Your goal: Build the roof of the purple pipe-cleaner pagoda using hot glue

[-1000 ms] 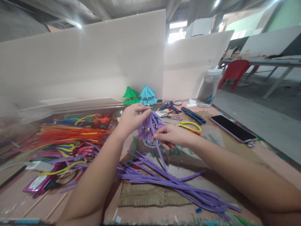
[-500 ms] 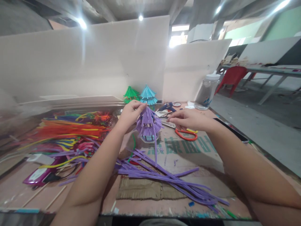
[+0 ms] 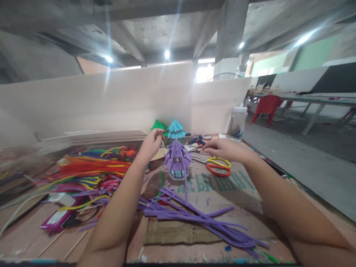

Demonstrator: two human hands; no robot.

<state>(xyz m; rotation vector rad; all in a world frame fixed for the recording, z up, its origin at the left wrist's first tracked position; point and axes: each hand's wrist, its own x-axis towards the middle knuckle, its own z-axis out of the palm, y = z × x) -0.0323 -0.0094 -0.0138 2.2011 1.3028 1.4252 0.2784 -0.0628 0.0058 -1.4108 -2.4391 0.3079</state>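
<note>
A small purple tiered tower [image 3: 177, 159] made of strips stands upright at the centre, one long strip hanging down its front. My left hand [image 3: 154, 142] is just left of its top, apart from it, fingers bent and nothing seen between them. To the right, my right hand [image 3: 218, 149] hovers near the blue glue gun [image 3: 197, 140], fingertips close to its handle; whether they touch is unclear. Scissors with red and yellow handles [image 3: 218, 170] lie below that hand. Loose purple strips [image 3: 194, 213] spread in front of the tower.
A light blue tower [image 3: 175, 128] and a green one [image 3: 158, 125] stand behind. Colourful strips [image 3: 91, 167] and a magenta device [image 3: 55, 221] lie at the left. A clear bottle [image 3: 237, 124] stands at the back right, and brown cardboard [image 3: 172, 233] lies in front.
My left hand has come off the purple tower's top and moved left. My right hand is now nearer the glue gun. The camera view has tilted upward.
</note>
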